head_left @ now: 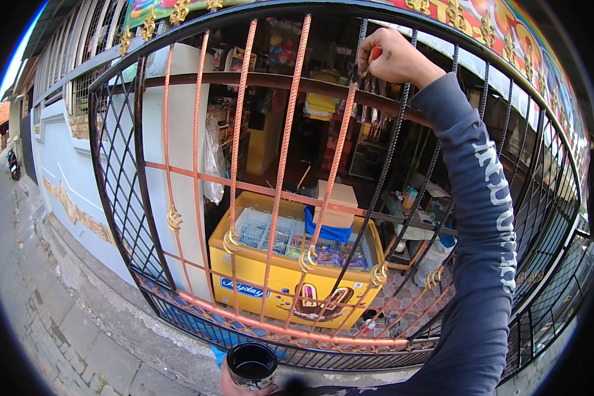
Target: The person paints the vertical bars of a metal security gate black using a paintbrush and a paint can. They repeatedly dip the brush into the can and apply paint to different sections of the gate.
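fingers of the right hand [395,56] are pinching a red-handled brush [376,52], likely light, high up at a bar [344,132]; the left hand [228,383] is cupping a paint can [252,381] low down, likely spill-prone, best gripped around its wall

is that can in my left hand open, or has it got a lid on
Open: no lid covers the can in your left hand, and dark liquid shows inside. How full it is, I cannot tell.
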`<move>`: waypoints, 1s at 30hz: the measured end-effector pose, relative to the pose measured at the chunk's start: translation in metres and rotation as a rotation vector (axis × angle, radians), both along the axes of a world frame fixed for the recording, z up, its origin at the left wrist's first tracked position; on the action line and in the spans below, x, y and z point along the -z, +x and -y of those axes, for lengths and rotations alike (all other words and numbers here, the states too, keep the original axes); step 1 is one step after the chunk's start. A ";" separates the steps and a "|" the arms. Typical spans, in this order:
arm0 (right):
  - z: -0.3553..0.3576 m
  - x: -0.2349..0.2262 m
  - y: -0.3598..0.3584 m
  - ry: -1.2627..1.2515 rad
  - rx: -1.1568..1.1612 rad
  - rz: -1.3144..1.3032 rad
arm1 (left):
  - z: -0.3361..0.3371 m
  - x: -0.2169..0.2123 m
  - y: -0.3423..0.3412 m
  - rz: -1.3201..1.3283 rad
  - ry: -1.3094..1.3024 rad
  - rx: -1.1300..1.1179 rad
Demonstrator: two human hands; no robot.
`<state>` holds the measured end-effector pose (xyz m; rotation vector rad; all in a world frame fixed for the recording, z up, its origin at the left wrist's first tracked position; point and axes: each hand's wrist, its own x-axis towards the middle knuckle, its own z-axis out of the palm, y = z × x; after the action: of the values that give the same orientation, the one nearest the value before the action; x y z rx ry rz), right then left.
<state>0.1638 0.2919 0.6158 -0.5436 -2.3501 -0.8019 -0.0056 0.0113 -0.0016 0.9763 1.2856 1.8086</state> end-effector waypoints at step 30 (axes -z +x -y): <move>-0.014 0.018 0.015 -0.072 -0.083 -0.250 | -0.003 -0.004 -0.006 -0.121 0.064 -0.029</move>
<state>0.1788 0.3063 0.5981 -0.5397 -2.1618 -0.5780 -0.0116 0.0146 0.0026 1.1225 1.3284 1.8465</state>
